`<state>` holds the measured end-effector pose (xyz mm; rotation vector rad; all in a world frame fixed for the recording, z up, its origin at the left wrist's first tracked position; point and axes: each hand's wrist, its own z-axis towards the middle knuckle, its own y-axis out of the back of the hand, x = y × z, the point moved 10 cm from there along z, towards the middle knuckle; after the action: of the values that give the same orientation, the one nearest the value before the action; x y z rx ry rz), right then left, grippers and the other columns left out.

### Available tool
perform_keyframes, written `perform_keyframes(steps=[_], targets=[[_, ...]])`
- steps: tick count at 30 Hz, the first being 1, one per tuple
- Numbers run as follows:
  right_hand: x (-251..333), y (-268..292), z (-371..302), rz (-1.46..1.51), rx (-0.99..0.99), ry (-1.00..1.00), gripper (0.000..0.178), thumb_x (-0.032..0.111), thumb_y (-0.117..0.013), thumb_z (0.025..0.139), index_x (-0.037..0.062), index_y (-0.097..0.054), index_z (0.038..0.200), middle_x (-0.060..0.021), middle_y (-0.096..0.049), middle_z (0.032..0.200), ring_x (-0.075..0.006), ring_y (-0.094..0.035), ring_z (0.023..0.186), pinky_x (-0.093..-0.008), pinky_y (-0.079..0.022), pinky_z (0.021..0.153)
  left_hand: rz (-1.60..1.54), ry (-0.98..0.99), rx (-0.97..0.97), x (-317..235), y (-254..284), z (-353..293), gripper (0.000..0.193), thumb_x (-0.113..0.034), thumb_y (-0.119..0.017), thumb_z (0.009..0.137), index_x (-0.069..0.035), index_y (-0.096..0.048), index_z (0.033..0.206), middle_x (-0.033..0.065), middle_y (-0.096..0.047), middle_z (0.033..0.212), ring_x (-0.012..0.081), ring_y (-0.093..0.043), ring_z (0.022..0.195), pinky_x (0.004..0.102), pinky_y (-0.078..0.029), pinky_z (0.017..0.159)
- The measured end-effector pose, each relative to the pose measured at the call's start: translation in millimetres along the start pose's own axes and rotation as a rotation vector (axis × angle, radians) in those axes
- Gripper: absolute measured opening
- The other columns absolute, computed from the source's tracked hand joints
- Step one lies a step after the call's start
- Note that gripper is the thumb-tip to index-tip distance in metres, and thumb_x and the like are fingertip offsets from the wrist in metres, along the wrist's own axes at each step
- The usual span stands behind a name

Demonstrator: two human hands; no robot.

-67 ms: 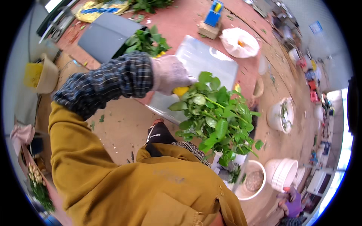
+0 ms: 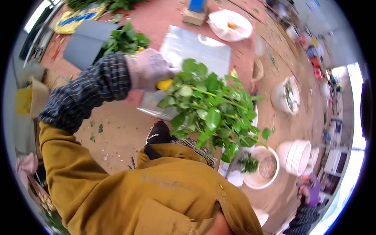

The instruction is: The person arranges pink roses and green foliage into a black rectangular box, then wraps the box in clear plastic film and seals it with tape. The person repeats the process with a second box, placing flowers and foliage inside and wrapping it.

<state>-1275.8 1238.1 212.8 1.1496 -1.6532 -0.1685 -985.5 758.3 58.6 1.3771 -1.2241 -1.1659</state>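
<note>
Nearly everything has slid up or leftward since the earlier frame, as though the head turned; the bunch moved with it and stays in the left hand.

That hand, in a pale glove, is wrapped round the bunch at its flower end, a yellow bloom showing just below the fingers. Gripping there probably leaves the leafy stems free: they spread right and down, past the edge of the table and the shiny sheet. A white bucket stands near the stem ends, perhaps to keep it within reach. Beyond the left hand, a second bunch lies half inside a grey wrap, likely for protection.

The left arm reaches in from the left, elbow bent, forearm slanting up and right in a dark plaid sleeve, back of the hand upward.

What appears to be the right hand, purple-gloved with a matching sleeve, is far out at the lower right, near stacked buckets. It is too blurred to tell whether it grips anything.
</note>
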Motion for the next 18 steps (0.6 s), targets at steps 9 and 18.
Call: perform_keyframes(steps=[9, 18], targets=[[-335, -145, 64, -0.087, 0.168, -0.130, 0.086, 0.007, -0.076, 0.070, 0.0029, -0.027, 0.141, -0.0150, -0.042, 0.134, -0.0245, -0.044, 0.121, -0.0370, -0.043, 0.094, 0.066, -0.070, 0.172, 12, -6, 7, 0.052, -0.027, -0.073, 0.058, -0.007, -0.059, 0.104, 0.0075, -0.060, 0.085, 0.0261, -0.061, 0.080, 0.0382, -0.048, 0.070], [-480, -364, 79, -0.202, -0.128, -0.487, 0.038, 0.021, -0.077, 0.065, 0.0020, -0.060, 0.095, -0.0099, -0.064, 0.072, -0.0229, -0.064, 0.069, -0.0360, -0.051, 0.066, 0.206, -0.089, 0.225, 16, 16, -10, 0.054, -0.027, -0.073, 0.056, -0.006, -0.059, 0.104, 0.0083, -0.060, 0.087, 0.0268, -0.061, 0.080, 0.0389, -0.048, 0.072]])
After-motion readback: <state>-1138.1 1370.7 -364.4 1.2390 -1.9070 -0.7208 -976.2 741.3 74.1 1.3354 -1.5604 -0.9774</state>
